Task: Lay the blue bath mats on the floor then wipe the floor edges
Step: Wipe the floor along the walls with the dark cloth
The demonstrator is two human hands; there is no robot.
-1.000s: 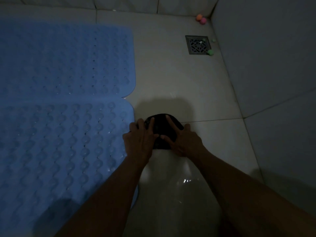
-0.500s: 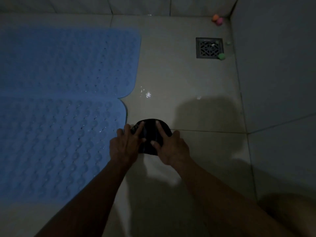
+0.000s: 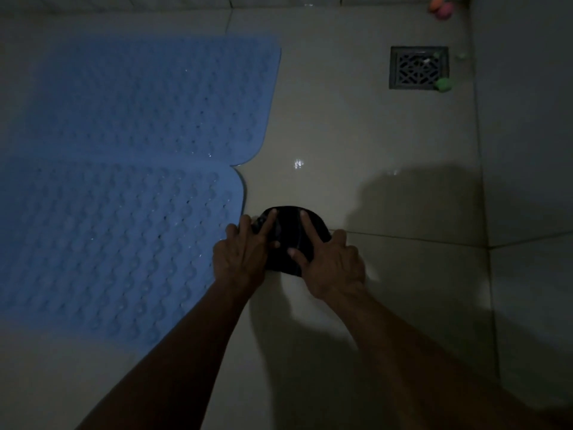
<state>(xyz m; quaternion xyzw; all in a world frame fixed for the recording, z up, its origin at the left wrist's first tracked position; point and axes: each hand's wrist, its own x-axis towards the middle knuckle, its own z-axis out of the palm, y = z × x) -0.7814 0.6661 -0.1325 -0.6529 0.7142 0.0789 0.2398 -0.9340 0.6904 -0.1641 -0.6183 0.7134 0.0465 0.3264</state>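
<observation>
Two blue bath mats lie flat on the tiled floor at the left: the far mat (image 3: 148,97) and the near mat (image 3: 108,243), their edges overlapping slightly. A dark cloth (image 3: 286,234) is bunched on the pale floor tile (image 3: 341,135) just right of the near mat's corner. My left hand (image 3: 240,254) presses on the cloth's left side with fingers spread, and one finger touches the mat's edge. My right hand (image 3: 331,262) presses on the cloth's right side, fingers spread too.
A square metal floor drain (image 3: 418,67) sits at the far right, with a small green ball (image 3: 443,84) at its corner. Orange and pink balls (image 3: 441,7) rest in the far corner. A tiled wall (image 3: 527,150) rises along the right. The room is dim.
Both hands stay pressed on the cloth beside the near mat's corner. The view has shifted, so the drain and far wall sit more to the right in frame.
</observation>
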